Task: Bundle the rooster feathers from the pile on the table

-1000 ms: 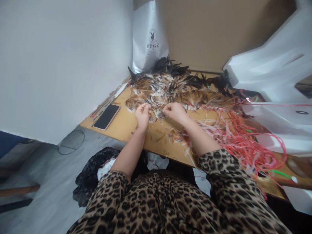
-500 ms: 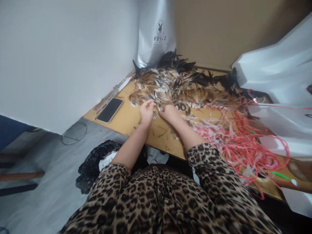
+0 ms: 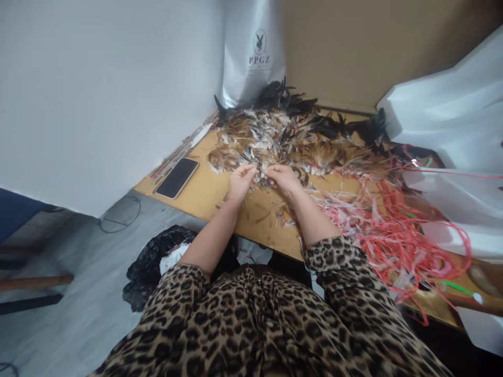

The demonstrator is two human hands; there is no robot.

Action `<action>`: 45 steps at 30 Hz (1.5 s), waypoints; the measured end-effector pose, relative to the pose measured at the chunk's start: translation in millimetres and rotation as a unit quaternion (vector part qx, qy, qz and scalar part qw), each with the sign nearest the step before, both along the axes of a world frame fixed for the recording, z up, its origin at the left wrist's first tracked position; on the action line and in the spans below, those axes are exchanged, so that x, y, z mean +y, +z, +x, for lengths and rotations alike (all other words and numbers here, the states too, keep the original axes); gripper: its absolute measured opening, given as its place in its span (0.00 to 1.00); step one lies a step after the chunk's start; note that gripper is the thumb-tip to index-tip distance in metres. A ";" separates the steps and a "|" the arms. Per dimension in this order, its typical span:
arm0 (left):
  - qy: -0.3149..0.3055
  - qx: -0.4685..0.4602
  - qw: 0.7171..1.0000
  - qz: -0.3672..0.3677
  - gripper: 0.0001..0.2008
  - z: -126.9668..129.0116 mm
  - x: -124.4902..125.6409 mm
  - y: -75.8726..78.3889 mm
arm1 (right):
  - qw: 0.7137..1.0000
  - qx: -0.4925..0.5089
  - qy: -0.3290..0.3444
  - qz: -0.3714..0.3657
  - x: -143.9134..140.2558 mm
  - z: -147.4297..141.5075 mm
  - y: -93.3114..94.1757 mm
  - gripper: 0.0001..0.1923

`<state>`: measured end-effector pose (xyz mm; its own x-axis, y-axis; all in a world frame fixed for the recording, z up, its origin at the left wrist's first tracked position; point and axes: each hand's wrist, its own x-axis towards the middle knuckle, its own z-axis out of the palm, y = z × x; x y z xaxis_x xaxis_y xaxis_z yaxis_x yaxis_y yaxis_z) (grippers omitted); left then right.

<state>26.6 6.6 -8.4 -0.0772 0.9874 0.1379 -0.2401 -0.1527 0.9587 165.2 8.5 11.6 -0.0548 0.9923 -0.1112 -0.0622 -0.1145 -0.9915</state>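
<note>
A big heap of brown, white and black feathers (image 3: pixel 291 136) covers the back of the wooden table (image 3: pixel 204 196). My left hand (image 3: pixel 240 180) and my right hand (image 3: pixel 283 178) meet at the heap's near edge, fingertips pinched together on a small tuft of feathers (image 3: pixel 262 174) between them. Both sleeves are leopard print. What exactly lies inside the fingers is too small to tell.
A black phone (image 3: pixel 177 177) lies at the table's left edge. A tangle of red and white plastic strips (image 3: pixel 389 230) spreads to the right. A silver PPGZ bag (image 3: pixel 253 52) stands at the back, white sheeting (image 3: pixel 448 125) on the right, a black bag (image 3: pixel 151 262) on the floor.
My hands, apart a second ago, have come together at the heap's edge and now pinch the same tuft. The view shifted slightly.
</note>
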 end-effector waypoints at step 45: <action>-0.083 -0.002 0.993 -0.084 0.11 0.4 -1.8 5.6 | 0.997 0.070 0.021 0.012 3.3 0.8 -4.7 0.12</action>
<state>27.0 4.8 -2.8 0.0893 0.9956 -0.0296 -0.2525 0.0514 0.9662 166.0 11.8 6.9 -0.1099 0.9911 -0.0756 -0.1962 -0.0962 -0.9758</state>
